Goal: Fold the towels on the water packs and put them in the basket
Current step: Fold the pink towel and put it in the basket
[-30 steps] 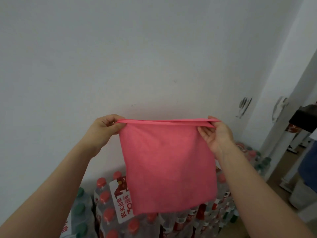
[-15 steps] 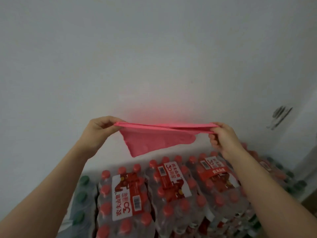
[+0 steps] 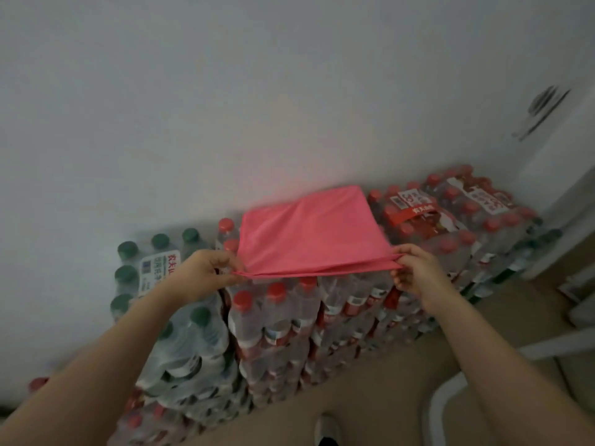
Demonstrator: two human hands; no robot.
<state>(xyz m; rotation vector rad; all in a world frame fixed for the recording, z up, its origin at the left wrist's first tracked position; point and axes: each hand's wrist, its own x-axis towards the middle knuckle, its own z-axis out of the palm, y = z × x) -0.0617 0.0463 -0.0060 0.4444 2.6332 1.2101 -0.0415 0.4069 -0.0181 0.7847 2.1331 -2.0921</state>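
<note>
A grey wall [image 3: 257,91] fills the far side. Against it stand stacked water packs [image 3: 322,317], green-capped at left, red-capped at right. A pink towel [image 3: 309,233], doubled over, lies spread across the red-capped tops. The left hand [image 3: 201,272] pinches its near left corner, and the right hand [image 3: 415,268] pinches its near right corner.

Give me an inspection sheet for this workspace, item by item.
Surface: stacked water packs, red caps, against the wall.
Job's things: pink towel doubled over, spread across the pack tops; basket not identifiable.
Clutter: green-capped packs at the left.
Grippers: left hand and right hand each pinch a near corner.
Cables: nothing seen.
Surroundings: white wall, tan floor.
</note>
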